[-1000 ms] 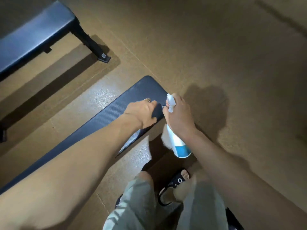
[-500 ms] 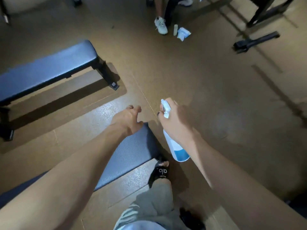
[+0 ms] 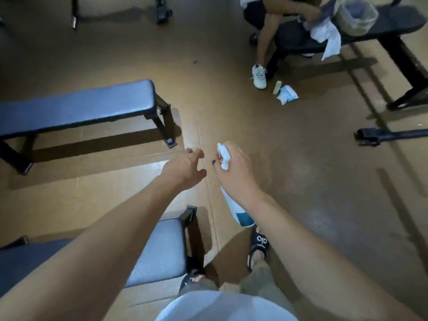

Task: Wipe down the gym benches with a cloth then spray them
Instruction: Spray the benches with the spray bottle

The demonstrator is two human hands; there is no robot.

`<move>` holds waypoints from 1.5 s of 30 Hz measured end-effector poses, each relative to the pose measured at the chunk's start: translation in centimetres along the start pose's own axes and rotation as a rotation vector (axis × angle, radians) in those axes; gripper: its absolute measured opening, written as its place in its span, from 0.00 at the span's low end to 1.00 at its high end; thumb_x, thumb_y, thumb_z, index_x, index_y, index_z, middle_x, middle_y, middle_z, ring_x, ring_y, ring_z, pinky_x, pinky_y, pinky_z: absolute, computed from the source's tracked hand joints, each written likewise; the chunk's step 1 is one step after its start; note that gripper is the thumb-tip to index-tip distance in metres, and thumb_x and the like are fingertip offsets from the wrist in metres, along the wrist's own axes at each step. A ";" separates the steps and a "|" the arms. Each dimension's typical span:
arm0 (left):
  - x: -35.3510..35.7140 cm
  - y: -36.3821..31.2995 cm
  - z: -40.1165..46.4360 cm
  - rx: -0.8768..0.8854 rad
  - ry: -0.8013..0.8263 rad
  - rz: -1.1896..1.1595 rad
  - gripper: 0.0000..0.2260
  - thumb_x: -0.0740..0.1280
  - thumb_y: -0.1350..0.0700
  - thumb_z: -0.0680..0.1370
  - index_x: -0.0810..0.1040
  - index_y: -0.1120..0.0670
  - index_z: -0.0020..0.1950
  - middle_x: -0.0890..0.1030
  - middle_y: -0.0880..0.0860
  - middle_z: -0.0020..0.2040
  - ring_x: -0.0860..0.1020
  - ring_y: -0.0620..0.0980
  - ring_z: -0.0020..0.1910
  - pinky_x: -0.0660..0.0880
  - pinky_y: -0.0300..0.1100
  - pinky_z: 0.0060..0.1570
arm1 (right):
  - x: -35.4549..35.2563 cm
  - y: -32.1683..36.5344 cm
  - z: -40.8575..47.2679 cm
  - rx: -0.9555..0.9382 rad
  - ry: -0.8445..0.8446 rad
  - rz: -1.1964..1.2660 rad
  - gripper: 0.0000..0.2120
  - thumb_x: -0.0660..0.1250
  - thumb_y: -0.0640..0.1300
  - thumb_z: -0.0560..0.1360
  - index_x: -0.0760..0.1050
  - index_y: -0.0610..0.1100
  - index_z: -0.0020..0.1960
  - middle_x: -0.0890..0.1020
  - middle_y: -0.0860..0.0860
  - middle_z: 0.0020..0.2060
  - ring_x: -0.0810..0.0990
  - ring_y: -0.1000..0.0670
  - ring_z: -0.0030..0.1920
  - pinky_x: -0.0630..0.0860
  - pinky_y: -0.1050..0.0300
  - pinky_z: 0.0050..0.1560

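Bottle (image 3: 236, 210) hangs tilted in your right hand (image 3: 236, 172), whose fingers curl round its white spray head above the floor (image 3: 301, 170). Your left hand (image 3: 185, 169) is held out beside it, fingers loosely curled, holding nothing. The near bench (image 3: 162, 249) lies under your left forearm, the second bench (image 3: 76, 107) beyond.

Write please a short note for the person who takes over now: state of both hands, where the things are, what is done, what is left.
Right hand grips the white spray bottle with blue label, held above the floor.
Left hand holds nothing, fingers loosely curled, in the air.
Grey-blue padded bench is under the left arm; dark blue padded bench stands further left.
No cloth is visible in either hand.
Done: cannot tell from this view.
Left: probably the dark blue bench.
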State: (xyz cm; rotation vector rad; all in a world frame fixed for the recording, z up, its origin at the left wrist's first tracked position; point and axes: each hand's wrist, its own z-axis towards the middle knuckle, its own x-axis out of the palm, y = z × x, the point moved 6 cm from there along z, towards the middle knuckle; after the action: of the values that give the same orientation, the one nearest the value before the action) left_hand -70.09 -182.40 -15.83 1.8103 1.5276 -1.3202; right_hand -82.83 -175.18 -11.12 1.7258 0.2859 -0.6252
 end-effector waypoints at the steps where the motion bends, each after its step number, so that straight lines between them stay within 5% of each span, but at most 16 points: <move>1: -0.3 -0.4 1.0 -0.035 -0.009 -0.023 0.22 0.67 0.46 0.81 0.68 0.49 0.73 0.73 0.54 0.71 0.76 0.55 0.64 0.76 0.48 0.57 | -0.7 -0.1 1.6 -0.025 0.045 -0.011 0.04 0.64 0.38 0.80 0.71 0.46 0.50 0.73 0.53 0.48 0.73 0.48 0.47 0.71 0.51 0.46; 6: -2.4 -0.4 4.0 -0.197 -0.040 -0.169 0.21 0.68 0.47 0.80 0.70 0.49 0.72 0.73 0.52 0.69 0.75 0.52 0.64 0.75 0.47 0.56 | -3.4 1.6 9.0 -0.083 0.216 -0.133 0.16 0.64 0.41 0.83 0.70 0.46 0.70 0.75 0.52 0.61 0.76 0.50 0.55 0.78 0.49 0.57; 14: -6.9 6.1 9.6 -0.437 -0.158 -0.312 0.21 0.68 0.45 0.79 0.71 0.48 0.71 0.75 0.52 0.70 0.77 0.51 0.61 0.78 0.46 0.54 | 0.7 5.3 20.4 -0.169 0.381 -0.153 0.14 0.65 0.36 0.81 0.71 0.48 0.63 0.75 0.52 0.52 0.76 0.49 0.47 0.80 0.49 0.48; 18: -9.0 11.7 14.0 -0.520 -0.161 -0.356 0.22 0.68 0.46 0.79 0.71 0.49 0.72 0.76 0.53 0.70 0.77 0.53 0.63 0.75 0.46 0.54 | 5.2 6.0 26.2 -0.177 0.448 -0.184 0.13 0.64 0.33 0.78 0.72 0.48 0.58 0.74 0.50 0.50 0.75 0.48 0.44 0.71 0.54 0.39; 31: -15.2 29.2 31.1 -0.742 -0.252 -0.615 0.23 0.68 0.49 0.79 0.72 0.54 0.73 0.78 0.56 0.68 0.77 0.55 0.65 0.74 0.48 0.63 | 20.7 9.6 47.0 -0.156 0.460 -0.137 0.13 0.67 0.37 0.79 0.71 0.51 0.58 0.74 0.54 0.52 0.75 0.52 0.44 0.78 0.48 0.44; 38: -11.7 39.9 40.4 -0.891 -0.398 -0.777 0.26 0.68 0.49 0.80 0.69 0.55 0.77 0.74 0.56 0.74 0.73 0.56 0.71 0.69 0.50 0.72 | 31.5 6.4 56.9 -0.234 0.562 -0.162 0.15 0.66 0.33 0.75 0.72 0.47 0.57 0.73 0.53 0.53 0.75 0.46 0.47 0.75 0.47 0.48; 45: -1.3 52.6 52.1 -1.022 -0.576 -1.069 0.29 0.67 0.48 0.81 0.64 0.58 0.79 0.73 0.57 0.73 0.73 0.56 0.70 0.67 0.46 0.70 | 45.0 -2.2 64.1 -0.241 0.481 -0.115 0.14 0.65 0.33 0.72 0.73 0.46 0.55 0.75 0.51 0.53 0.75 0.44 0.47 0.75 0.43 0.49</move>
State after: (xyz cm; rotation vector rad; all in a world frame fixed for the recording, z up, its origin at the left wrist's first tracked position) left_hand -41.71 -240.81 -51.46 -0.0715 2.2197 -0.9068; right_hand -63.10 -242.29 -46.40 1.6138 0.7703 -0.2346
